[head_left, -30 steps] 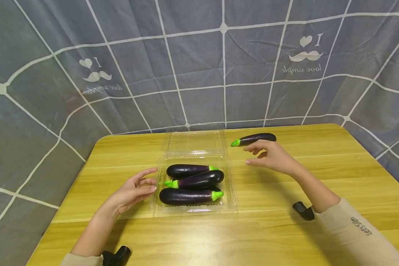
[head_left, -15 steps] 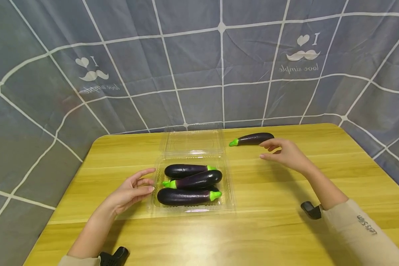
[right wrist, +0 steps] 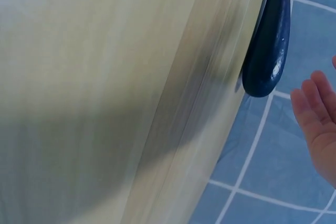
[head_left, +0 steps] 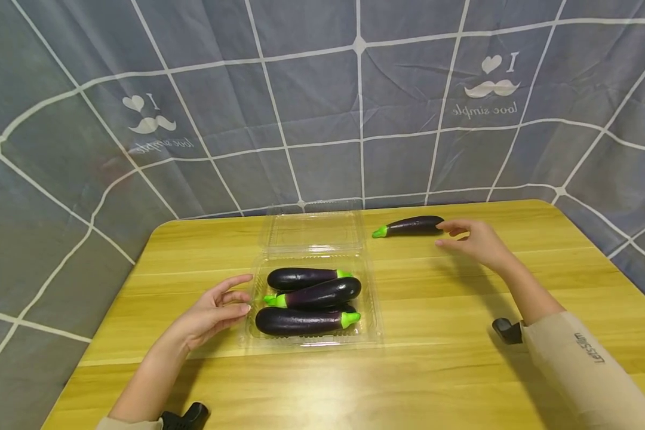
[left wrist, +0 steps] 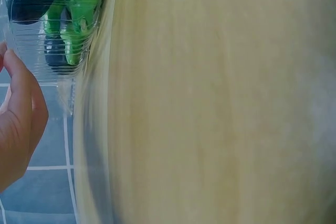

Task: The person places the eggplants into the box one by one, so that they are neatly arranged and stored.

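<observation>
Inside a clear plastic clamshell box (head_left: 377,310), whose lid (head_left: 314,230) is raised at the back, lie several dark eggplants with bright green stems. One eggplant (head_left: 322,292) lies slantwise across the others, above the front eggplant (head_left: 301,321). My left hand (head_left: 212,313) is at the box's left side, fingers loosely bent; whether it touches the wall I cannot tell. A lone eggplant (head_left: 415,226) rests at the back right of the table, stem pointing left. Beside its blunt end is my right hand (head_left: 475,242), apart from it in the right wrist view, with nothing held.
The wooden table (head_left: 435,370) has rounded back corners and meets a grey curtain (head_left: 322,119) with white grid lines behind it. Black wrist devices (head_left: 507,330) sit at both sleeves.
My right hand has moved to the right, from near the middle of the lone eggplant to its blunt end. The left hand and the eggplants have stayed in place.
</observation>
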A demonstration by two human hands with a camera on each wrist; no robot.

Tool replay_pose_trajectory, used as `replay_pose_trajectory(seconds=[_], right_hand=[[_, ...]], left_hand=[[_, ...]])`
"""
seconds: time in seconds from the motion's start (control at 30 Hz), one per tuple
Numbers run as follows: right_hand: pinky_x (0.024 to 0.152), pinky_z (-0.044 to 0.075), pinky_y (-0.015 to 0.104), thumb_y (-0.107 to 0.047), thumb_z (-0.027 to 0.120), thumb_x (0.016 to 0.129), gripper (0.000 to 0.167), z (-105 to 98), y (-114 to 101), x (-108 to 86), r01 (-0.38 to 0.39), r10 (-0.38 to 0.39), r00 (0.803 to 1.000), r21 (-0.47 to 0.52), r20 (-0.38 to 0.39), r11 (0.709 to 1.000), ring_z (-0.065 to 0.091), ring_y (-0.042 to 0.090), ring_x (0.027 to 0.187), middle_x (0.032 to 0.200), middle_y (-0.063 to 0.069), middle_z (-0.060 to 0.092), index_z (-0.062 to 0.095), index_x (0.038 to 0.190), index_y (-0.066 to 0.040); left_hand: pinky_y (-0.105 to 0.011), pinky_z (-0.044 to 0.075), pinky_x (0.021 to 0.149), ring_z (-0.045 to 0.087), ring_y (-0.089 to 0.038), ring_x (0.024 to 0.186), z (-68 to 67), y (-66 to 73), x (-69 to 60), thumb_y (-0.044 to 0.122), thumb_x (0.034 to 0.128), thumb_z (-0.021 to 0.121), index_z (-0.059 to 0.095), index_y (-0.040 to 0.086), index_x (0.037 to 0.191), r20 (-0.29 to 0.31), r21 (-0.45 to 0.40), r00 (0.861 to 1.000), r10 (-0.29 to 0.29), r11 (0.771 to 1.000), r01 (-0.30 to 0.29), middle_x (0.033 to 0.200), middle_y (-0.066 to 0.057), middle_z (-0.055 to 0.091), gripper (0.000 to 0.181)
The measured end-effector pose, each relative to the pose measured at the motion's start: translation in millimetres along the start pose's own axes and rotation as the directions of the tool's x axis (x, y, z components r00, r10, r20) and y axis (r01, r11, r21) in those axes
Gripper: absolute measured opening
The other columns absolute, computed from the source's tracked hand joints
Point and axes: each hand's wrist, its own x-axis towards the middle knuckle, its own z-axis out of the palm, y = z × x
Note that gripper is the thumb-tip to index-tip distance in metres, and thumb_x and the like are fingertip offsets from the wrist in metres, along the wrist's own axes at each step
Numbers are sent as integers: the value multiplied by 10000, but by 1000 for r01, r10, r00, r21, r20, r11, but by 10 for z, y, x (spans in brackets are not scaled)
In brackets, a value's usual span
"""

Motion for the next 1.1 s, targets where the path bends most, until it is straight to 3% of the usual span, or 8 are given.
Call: replay_pose_trajectory(seconds=[0.63, 0.8, 1.1], right_hand=[[904, 404, 517, -242, 705, 843, 485, -50, 139, 333, -19, 19, 1000, -13, -23, 1000, 463, 389, 1109, 1206, 255, 552, 576, 1210, 48], [903, 399, 528, -293, 703, 841, 516, -16, 154, 418, -46, 47, 999, -61, 12, 997, 458, 397, 1119, 1229, 249, 529, 573, 1225, 28], [920, 369, 553, -203, 688, 857, 442, 69, 222, 516, -19, 21, 1000, -144, 13, 989, 437, 420, 1133, 1225, 259, 508, 580, 1216, 30]], left_hand=[[-227, 509, 770, 587, -86, 835, 20, 26, -3, -24, 883, 589, 335, 89, 1404, -14, -4, 1000, -25, 1000, 25, 1017, -20, 550, 591], [-232, 508, 774, 587, -87, 835, 28, 34, -4, -24, 883, 589, 345, 94, 1396, -15, -3, 1000, -27, 1000, 27, 1011, -17, 552, 579], [-236, 507, 772, 584, -88, 830, 37, 47, -7, -24, 880, 594, 307, 59, 1416, -39, 14, 998, -43, 999, 44, 1027, -40, 540, 614]])
